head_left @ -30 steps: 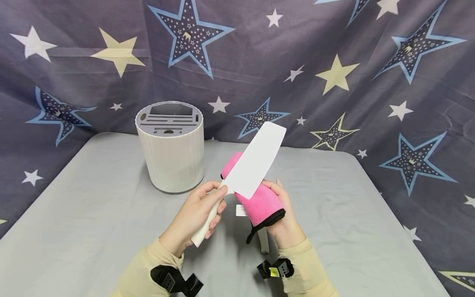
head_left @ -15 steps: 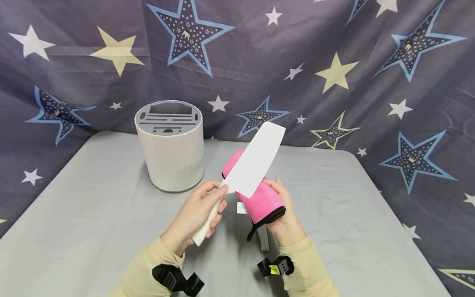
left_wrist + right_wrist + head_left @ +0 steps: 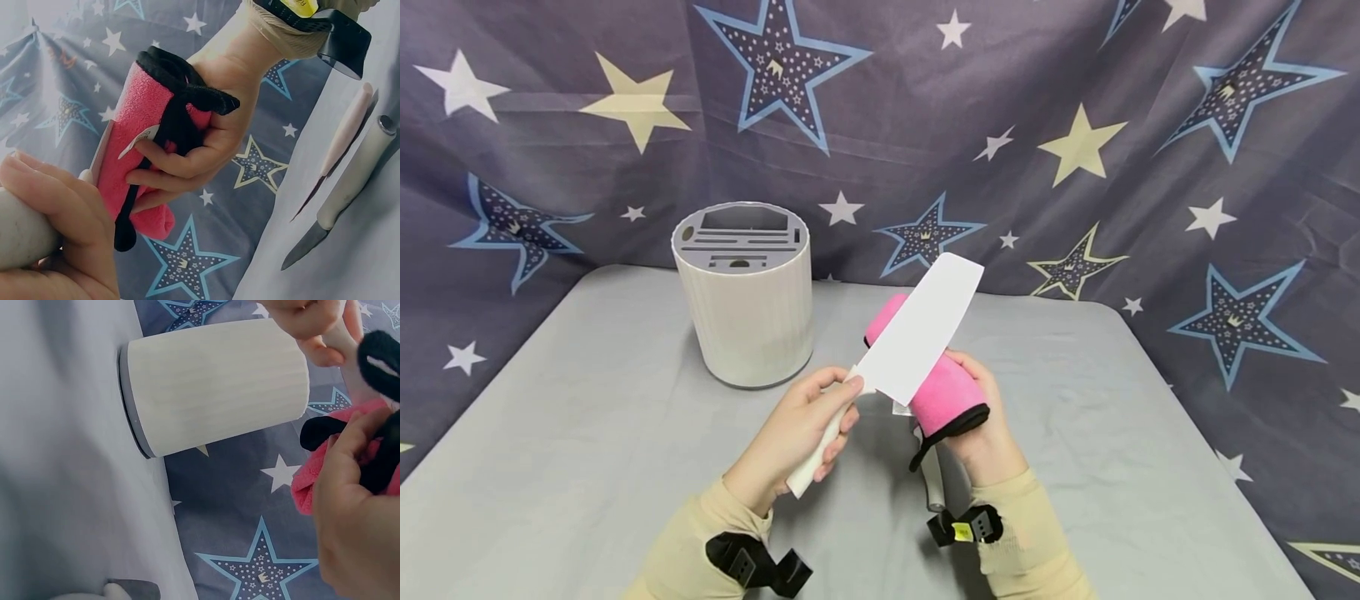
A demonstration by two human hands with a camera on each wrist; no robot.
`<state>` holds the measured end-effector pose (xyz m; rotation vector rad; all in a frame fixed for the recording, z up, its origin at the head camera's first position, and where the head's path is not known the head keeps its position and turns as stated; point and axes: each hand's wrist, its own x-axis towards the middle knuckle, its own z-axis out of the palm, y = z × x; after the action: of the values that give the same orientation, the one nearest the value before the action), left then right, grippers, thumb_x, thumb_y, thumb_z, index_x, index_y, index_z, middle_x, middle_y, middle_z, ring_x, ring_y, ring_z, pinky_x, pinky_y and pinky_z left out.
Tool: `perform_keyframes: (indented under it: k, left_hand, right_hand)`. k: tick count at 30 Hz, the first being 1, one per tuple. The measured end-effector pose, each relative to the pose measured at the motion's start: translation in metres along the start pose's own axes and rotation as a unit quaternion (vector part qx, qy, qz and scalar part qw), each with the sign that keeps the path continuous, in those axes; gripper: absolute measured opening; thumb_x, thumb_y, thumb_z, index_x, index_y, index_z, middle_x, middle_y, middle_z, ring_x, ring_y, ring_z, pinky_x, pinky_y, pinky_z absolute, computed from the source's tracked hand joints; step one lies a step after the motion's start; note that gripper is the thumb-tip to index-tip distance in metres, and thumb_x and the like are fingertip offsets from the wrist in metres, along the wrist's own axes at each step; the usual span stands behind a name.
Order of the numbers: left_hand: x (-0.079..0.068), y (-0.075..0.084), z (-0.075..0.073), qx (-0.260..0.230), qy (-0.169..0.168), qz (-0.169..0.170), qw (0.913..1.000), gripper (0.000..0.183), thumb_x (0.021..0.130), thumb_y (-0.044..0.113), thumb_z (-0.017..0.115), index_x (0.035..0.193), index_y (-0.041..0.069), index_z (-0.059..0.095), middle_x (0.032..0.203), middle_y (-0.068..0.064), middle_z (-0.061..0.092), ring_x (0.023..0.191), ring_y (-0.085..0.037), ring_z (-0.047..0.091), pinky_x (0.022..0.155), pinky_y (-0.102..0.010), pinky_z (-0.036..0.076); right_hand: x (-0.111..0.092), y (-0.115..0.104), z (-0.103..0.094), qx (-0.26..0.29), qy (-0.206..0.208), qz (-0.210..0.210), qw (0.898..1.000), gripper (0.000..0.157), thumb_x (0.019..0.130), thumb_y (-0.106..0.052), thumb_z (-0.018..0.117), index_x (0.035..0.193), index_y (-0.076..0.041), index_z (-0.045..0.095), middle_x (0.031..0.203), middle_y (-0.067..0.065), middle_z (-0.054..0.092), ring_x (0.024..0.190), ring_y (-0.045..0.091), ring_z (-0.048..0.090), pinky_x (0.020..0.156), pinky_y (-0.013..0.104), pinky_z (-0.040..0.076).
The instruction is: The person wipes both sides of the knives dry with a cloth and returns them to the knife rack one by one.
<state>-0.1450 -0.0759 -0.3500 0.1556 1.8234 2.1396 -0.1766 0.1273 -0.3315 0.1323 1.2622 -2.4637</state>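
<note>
My left hand point(image 3: 808, 429) grips the white handle of a broad-bladed kitchen knife point(image 3: 925, 329), its pale blade tilted up and to the right. Behind the blade, a folded pink cloth point(image 3: 951, 396) with black edging lies against it. My right hand point(image 3: 988, 425) holds that cloth from the right side, fingers curled round it in the left wrist view, where a white tag point(image 3: 139, 141) shows by the fingertips. Seen from the left wrist, the blade is nearly edge-on along the cloth, and part of the left hand point(image 3: 69, 231) wraps the handle.
A white ribbed knife block point(image 3: 745, 325) with a grey slotted top stands at the back left of the grey-covered table point(image 3: 587, 433). Two smaller knives lie on the table below the right hand: a white-handled knife point(image 3: 359, 181) and a pink-handled knife point(image 3: 344, 134). A star-patterned curtain point(image 3: 880, 150) hangs behind.
The right hand and pink cloth have shifted slightly right and up behind the blade. The blade's tip has dipped a little, while the left hand stays in almost the same place.
</note>
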Motion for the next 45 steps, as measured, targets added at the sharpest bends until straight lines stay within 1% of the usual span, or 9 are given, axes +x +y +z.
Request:
perform_keyframes:
  k: [3, 10, 19, 27, 33, 36, 39, 42, 45]
  left_hand:
    - [0.001, 0.0, 0.0, 0.007, -0.004, -0.002, 1.0, 0.031, 0.102, 0.034, 0.053, 0.11, 0.004, 0.049, 0.069, 0.0, 0.047, 0.038, -0.008, 0.04, 0.029, -0.025, 0.034]
    - [0.004, -0.001, -0.002, 0.013, -0.015, -0.008, 0.9998, 0.031, 0.102, 0.034, 0.053, 0.11, 0.004, 0.049, 0.068, 0.0, 0.047, 0.038, -0.007, 0.04, 0.029, -0.024, 0.034]
    - [0.003, -0.002, -0.007, 0.022, -0.018, -0.019, 0.9994, 0.032, 0.101, 0.034, 0.054, 0.111, 0.004, 0.05, 0.068, 0.001, 0.046, 0.038, -0.008, 0.039, 0.029, -0.025, 0.034]
    - [0.0, 0.0, -0.009, 0.032, -0.027, -0.021, 0.9989, 0.031, 0.101, 0.033, 0.055, 0.11, 0.003, 0.05, 0.068, 0.001, 0.045, 0.039, -0.008, 0.038, 0.029, -0.025, 0.034]
    - [-0.003, 0.005, -0.008, 0.044, -0.04, -0.022, 0.998, 0.031, 0.101, 0.033, 0.055, 0.109, 0.004, 0.049, 0.067, 0.001, 0.045, 0.038, -0.008, 0.039, 0.029, -0.025, 0.035]
    - [-0.006, 0.008, -0.007, 0.049, -0.047, -0.021, 0.9975, 0.032, 0.1, 0.034, 0.056, 0.109, 0.004, 0.048, 0.067, 0.001, 0.045, 0.038, -0.007, 0.038, 0.028, -0.025, 0.035]
    - [-0.008, 0.009, -0.007, 0.052, -0.054, -0.019, 0.997, 0.032, 0.101, 0.034, 0.056, 0.109, 0.004, 0.048, 0.067, 0.001, 0.045, 0.038, -0.006, 0.038, 0.028, -0.025, 0.035]
    - [-0.009, 0.009, -0.007, 0.054, -0.056, -0.018, 0.9968, 0.032, 0.101, 0.034, 0.056, 0.108, 0.003, 0.048, 0.067, 0.001, 0.045, 0.037, -0.006, 0.039, 0.028, -0.025, 0.035]
    - [-0.011, 0.009, -0.008, 0.056, -0.057, -0.018, 0.9966, 0.032, 0.101, 0.034, 0.056, 0.109, 0.003, 0.048, 0.067, 0.0, 0.045, 0.037, -0.006, 0.038, 0.028, -0.025, 0.034]
  right_hand:
    - [0.001, -0.003, -0.001, 0.005, 0.001, -0.009, 1.0, 0.033, 0.101, -0.022, 0.031, 0.091, -0.017, 0.062, 0.091, -0.005, 0.063, 0.081, 0.007, 0.057, 0.072, 0.018, 0.049]
    - [0.002, -0.01, -0.005, 0.016, 0.003, -0.015, 1.0, 0.029, 0.102, -0.022, 0.033, 0.095, -0.017, 0.06, 0.095, -0.006, 0.064, 0.087, 0.006, 0.058, 0.079, 0.019, 0.049]
    - [0.007, -0.016, -0.007, 0.03, 0.003, -0.031, 0.999, 0.027, 0.103, -0.019, 0.031, 0.101, -0.015, 0.057, 0.101, -0.006, 0.064, 0.094, 0.006, 0.058, 0.085, 0.018, 0.048]
    - [0.01, -0.022, -0.009, 0.047, -0.001, -0.043, 0.998, 0.028, 0.103, -0.018, 0.028, 0.105, -0.013, 0.055, 0.102, -0.005, 0.063, 0.094, 0.006, 0.057, 0.084, 0.018, 0.048]
    - [0.009, -0.031, -0.012, 0.067, -0.003, -0.052, 0.996, 0.027, 0.103, -0.019, 0.027, 0.105, -0.013, 0.053, 0.101, -0.004, 0.061, 0.09, 0.007, 0.056, 0.08, 0.018, 0.049]
    - [0.008, -0.035, -0.013, 0.087, 0.007, -0.047, 0.995, 0.025, 0.104, -0.019, 0.029, 0.104, -0.013, 0.053, 0.099, -0.003, 0.06, 0.088, 0.008, 0.056, 0.077, 0.019, 0.049]
    - [0.007, -0.039, -0.014, 0.116, 0.011, -0.036, 0.993, 0.021, 0.103, -0.017, 0.03, 0.103, -0.014, 0.051, 0.098, -0.002, 0.06, 0.085, 0.01, 0.056, 0.072, 0.022, 0.049]
    - [0.008, -0.042, -0.016, 0.132, 0.012, -0.028, 0.991, 0.02, 0.102, -0.016, 0.03, 0.102, -0.014, 0.05, 0.097, 0.0, 0.06, 0.083, 0.012, 0.056, 0.068, 0.024, 0.048]
    - [0.009, -0.046, -0.018, 0.125, 0.021, -0.023, 0.992, 0.021, 0.103, -0.017, 0.03, 0.105, -0.014, 0.05, 0.097, -0.001, 0.059, 0.083, 0.012, 0.055, 0.069, 0.025, 0.047]
